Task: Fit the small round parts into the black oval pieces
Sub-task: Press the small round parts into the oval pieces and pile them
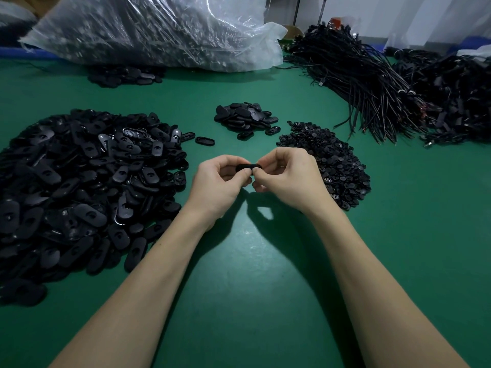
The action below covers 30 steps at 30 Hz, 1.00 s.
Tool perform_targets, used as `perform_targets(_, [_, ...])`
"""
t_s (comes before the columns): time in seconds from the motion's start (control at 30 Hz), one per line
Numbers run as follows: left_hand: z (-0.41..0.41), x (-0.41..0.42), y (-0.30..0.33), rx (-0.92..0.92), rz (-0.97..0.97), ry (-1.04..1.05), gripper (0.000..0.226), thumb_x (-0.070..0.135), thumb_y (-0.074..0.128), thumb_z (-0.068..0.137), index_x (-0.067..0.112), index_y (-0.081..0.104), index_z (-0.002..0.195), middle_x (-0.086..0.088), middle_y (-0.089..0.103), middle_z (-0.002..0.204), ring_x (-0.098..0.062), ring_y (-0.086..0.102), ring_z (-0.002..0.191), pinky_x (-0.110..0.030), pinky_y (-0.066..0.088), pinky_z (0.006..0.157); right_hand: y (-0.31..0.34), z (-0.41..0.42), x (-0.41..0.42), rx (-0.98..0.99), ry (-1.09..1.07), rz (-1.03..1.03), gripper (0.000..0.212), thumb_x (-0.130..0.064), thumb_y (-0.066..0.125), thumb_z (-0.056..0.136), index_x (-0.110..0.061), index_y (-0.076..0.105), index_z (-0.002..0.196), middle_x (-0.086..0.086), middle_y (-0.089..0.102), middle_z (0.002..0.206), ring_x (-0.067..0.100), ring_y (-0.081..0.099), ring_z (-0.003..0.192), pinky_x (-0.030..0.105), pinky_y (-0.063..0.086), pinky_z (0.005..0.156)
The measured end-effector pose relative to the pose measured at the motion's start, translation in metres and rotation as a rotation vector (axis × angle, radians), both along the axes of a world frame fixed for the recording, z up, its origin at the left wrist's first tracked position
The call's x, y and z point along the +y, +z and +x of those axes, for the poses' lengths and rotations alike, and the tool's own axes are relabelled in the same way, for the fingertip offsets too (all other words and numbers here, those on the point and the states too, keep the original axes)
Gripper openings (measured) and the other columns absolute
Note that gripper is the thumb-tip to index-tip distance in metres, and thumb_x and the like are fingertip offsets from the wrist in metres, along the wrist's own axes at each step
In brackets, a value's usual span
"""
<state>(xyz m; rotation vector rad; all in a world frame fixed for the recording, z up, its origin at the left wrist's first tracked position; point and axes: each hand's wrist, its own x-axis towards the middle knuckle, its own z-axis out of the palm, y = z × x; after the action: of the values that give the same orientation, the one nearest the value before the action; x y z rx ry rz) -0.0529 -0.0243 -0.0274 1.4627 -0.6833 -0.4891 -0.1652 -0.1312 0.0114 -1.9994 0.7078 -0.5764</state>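
Presently, the person stood at the green table [239,261] with both hands raised just above it, working one black oval piece [245,167] between them. The step in hand appeared to be seating a round part into that oval. To do it well, in my judgement, the oval should be held steady by its edges, the recess kept clear of the fingers, and the part pressed in squarely until flush, not tilted.

The left hand [220,181] had its fingers curled round the oval's near end, gripping it. The right hand [287,176] was closed in a pinch at the oval's other end, thumb and forefinger meeting on it. Whether a round part lay under those fingertips could not be told; the fingers hid it.

The supply stood as follows: a large oval heap [79,187] to the left, a smaller oval pile [245,120] beyond the hands, and the round-part pile [332,160] just right of the right hand. Further off lay a bag [159,30] and cable bundles [372,75], both untouched.
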Motion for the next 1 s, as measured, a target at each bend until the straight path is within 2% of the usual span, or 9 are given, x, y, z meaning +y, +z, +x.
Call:
perform_targets(0.1, [0.002, 0.002, 0.001, 0.021, -0.004, -0.011, 0.015, 0.004, 0.072, 0.09, 0.019, 0.073, 0.09, -0.003, 0.077, 0.085, -0.013, 0.074, 0.08, -0.021, 0.056, 0.077, -0.001, -0.001, -0.001, -0.018, 0.006, 0.026, 0.008, -0.006, 0.075, 0.088, -0.01, 0.07, 0.084, 0.001, 0.076, 0.068, 0.014, 0.076, 0.062, 0.03, 0.064, 0.068])
perform_targets(0.27, [0.004, 0.004, 0.003, 0.117, -0.045, -0.013, 0.01, 0.009, 0.076, 0.087, 0.018, 0.076, 0.092, -0.004, 0.079, 0.089, -0.017, 0.076, 0.085, -0.026, 0.058, 0.081, 0.0, -0.002, -0.002, -0.105, 0.042, 0.129, 0.008, -0.003, 0.075, 0.091, -0.01, 0.072, 0.089, 0.007, 0.078, 0.078, 0.018, 0.078, 0.071, 0.026, 0.063, 0.065])
perform_targets(0.4, [0.002, 0.004, 0.004, 0.159, -0.071, -0.041, 0.01, 0.006, 0.075, 0.088, 0.015, 0.075, 0.092, -0.005, 0.079, 0.091, -0.018, 0.076, 0.088, -0.023, 0.057, 0.081, 0.0, -0.002, -0.004, -0.14, 0.049, 0.323, 0.009, -0.002, 0.077, 0.09, -0.009, 0.073, 0.087, 0.013, 0.079, 0.081, 0.024, 0.079, 0.078, 0.027, 0.063, 0.069])
perform_targets(0.6, [0.003, 0.004, 0.003, 0.105, -0.021, -0.043, 0.01, 0.004, 0.073, 0.089, 0.012, 0.074, 0.095, -0.007, 0.078, 0.089, -0.021, 0.076, 0.087, -0.026, 0.059, 0.084, -0.003, 0.001, -0.005, -0.034, -0.009, 0.114, 0.009, -0.01, 0.08, 0.086, -0.013, 0.073, 0.082, 0.002, 0.077, 0.07, 0.019, 0.078, 0.069, 0.039, 0.065, 0.075])
perform_targets(0.73, [0.002, 0.003, 0.004, 0.12, -0.024, -0.022, 0.012, 0.003, 0.074, 0.088, 0.015, 0.074, 0.09, -0.005, 0.078, 0.083, -0.016, 0.075, 0.078, -0.022, 0.058, 0.077, -0.005, 0.0, -0.005, -0.014, -0.014, 0.006, 0.009, -0.013, 0.078, 0.088, -0.016, 0.072, 0.082, -0.002, 0.076, 0.066, 0.014, 0.076, 0.062, 0.031, 0.064, 0.07])
perform_targets(0.83, [0.002, 0.002, 0.005, 0.176, -0.04, -0.012, 0.011, 0.004, 0.076, 0.086, 0.013, 0.075, 0.09, -0.006, 0.078, 0.085, -0.016, 0.075, 0.08, -0.021, 0.057, 0.076, -0.006, -0.002, -0.006, -0.075, 0.026, 0.149, 0.005, -0.007, 0.077, 0.09, -0.009, 0.072, 0.092, 0.006, 0.078, 0.075, 0.02, 0.078, 0.07, 0.031, 0.064, 0.069])
perform_targets(0.93, [0.002, 0.003, 0.008, 0.319, -0.115, -0.065, 0.01, 0.003, 0.073, 0.088, 0.008, 0.075, 0.097, -0.01, 0.078, 0.094, -0.02, 0.076, 0.087, -0.019, 0.057, 0.079, -0.001, -0.008, -0.01, -0.204, 0.082, 0.36, 0.019, 0.001, 0.072, 0.092, -0.005, 0.068, 0.11, 0.015, 0.079, 0.088, 0.026, 0.079, 0.08, 0.027, 0.062, 0.07])
perform_targets(1.0, [0.002, 0.003, 0.009, 0.385, -0.146, -0.071, 0.01, 0.001, 0.07, 0.09, 0.006, 0.075, 0.097, -0.012, 0.078, 0.095, -0.021, 0.076, 0.088, -0.019, 0.057, 0.079, 0.002, -0.01, -0.012, -0.212, 0.081, 0.261, 0.02, 0.003, 0.072, 0.091, -0.009, 0.069, 0.108, 0.012, 0.078, 0.092, 0.023, 0.078, 0.079, 0.029, 0.063, 0.071])
